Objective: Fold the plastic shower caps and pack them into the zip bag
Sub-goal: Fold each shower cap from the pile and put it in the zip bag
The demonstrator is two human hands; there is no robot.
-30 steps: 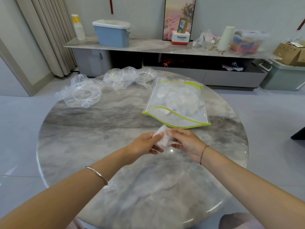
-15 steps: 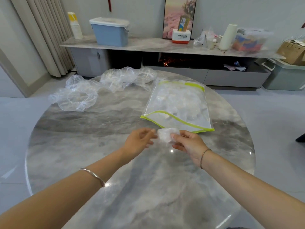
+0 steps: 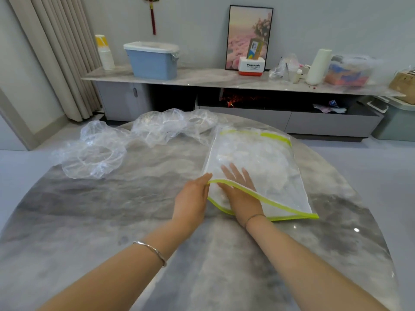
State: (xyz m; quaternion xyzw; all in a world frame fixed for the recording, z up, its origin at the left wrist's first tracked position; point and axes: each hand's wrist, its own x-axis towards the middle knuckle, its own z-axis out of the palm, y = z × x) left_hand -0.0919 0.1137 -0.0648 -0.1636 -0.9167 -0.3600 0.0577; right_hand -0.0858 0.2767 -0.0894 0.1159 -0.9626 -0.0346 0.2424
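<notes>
I see the left hand (image 3: 193, 198) pinching the green upper lip of the zip bag (image 3: 258, 158), which lies on the marble table (image 3: 112, 221). The right hand (image 3: 240, 191) is inside the bag mouth, fingers straight and spread. Loose shower caps (image 3: 96, 156) lie at the far left.

Living room, pale grey wall (image 3: 197, 23) and pale floor (image 3: 370, 158).
Round grey-veined marble table (image 3: 89, 221) in the foreground; long low marble-topped sideboard (image 3: 202, 78) along the far wall, with grey cabinet doors and a dark open shelf (a red-orange glow inside); beige pleated curtain (image 3: 56, 52) at left; framed pink picture (image 3: 242, 30); red hanging ornament (image 3: 153, 16); blue lidded bin (image 3: 152, 63); white roll (image 3: 317, 66). Soft, even light.
</notes>
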